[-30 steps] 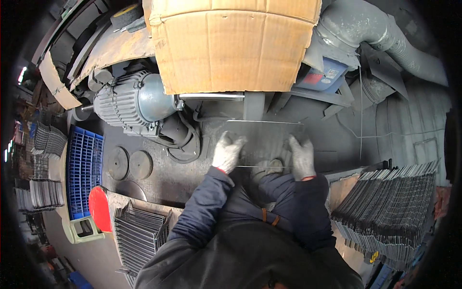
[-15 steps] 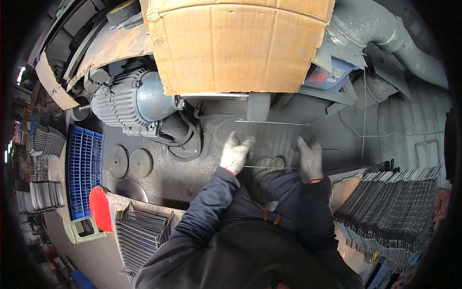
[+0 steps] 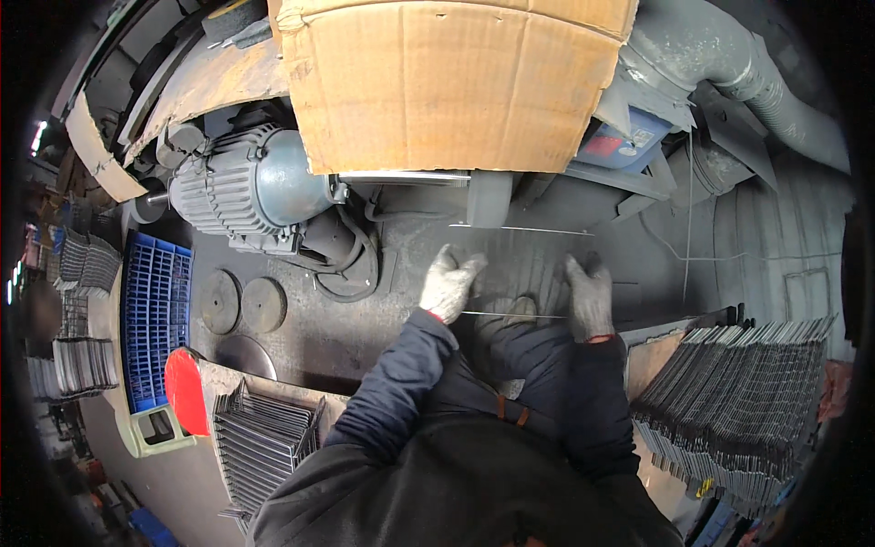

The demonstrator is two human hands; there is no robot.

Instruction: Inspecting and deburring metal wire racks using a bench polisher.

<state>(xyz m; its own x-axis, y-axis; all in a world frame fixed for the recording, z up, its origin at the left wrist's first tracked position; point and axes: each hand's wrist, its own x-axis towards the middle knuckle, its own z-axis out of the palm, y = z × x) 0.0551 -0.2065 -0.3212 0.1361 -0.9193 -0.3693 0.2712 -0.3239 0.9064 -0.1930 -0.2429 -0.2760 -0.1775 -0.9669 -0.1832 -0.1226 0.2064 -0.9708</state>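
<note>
Flat metal sheet (image 3: 524, 269) at frame centre, long axis left-right; left hand (image 3: 448, 284) and right hand (image 3: 588, 296) gripping its ends

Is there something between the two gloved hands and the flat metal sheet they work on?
Nothing visible. The left hand rests on the left edge of the metal sheet, and the right hand on its right edge. Both gloves appear to touch the sheet directly, under the cardboard box. The fingers' grip underneath is hidden.
</note>
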